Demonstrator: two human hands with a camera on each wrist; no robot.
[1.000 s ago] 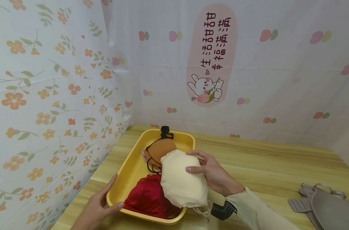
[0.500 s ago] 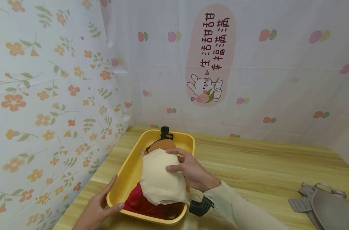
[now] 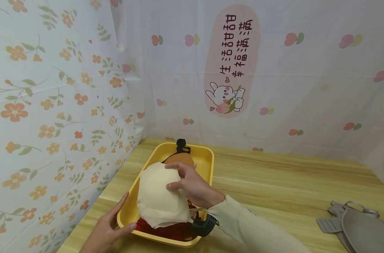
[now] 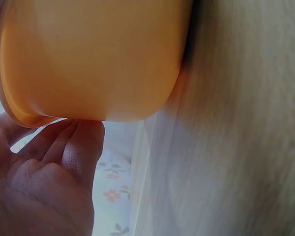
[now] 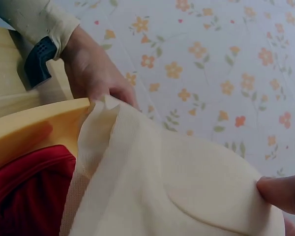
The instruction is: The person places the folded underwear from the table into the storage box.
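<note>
My right hand (image 3: 192, 188) holds a cream bra (image 3: 160, 195) by its upper right edge, thumb on top, above the yellow tray (image 3: 207, 163). In the right wrist view, the thumb (image 5: 285, 194) presses on the cup of the cream bra (image 5: 206, 182). My left hand (image 3: 104, 226) grips the tray's near left corner, thumb over the rim and fingers along the outer wall (image 4: 98, 64). Under the cream bra lies a red satin bra (image 3: 166, 231), largely covered. Behind it in the tray sits a brown bra (image 3: 180, 160) with black straps (image 3: 181, 146).
A grey bra (image 3: 365, 225) lies on the wood-grain table (image 3: 274, 182) at the far right. Patterned cloth hangs as a wall at the back (image 3: 179, 88) and along the left (image 3: 68, 105). The tray stands near the left cloth.
The right hand has carried the cream bra leftward, from the tray's right side to over its left part. It now covers more of the red bra. The left hand stays on the tray.
</note>
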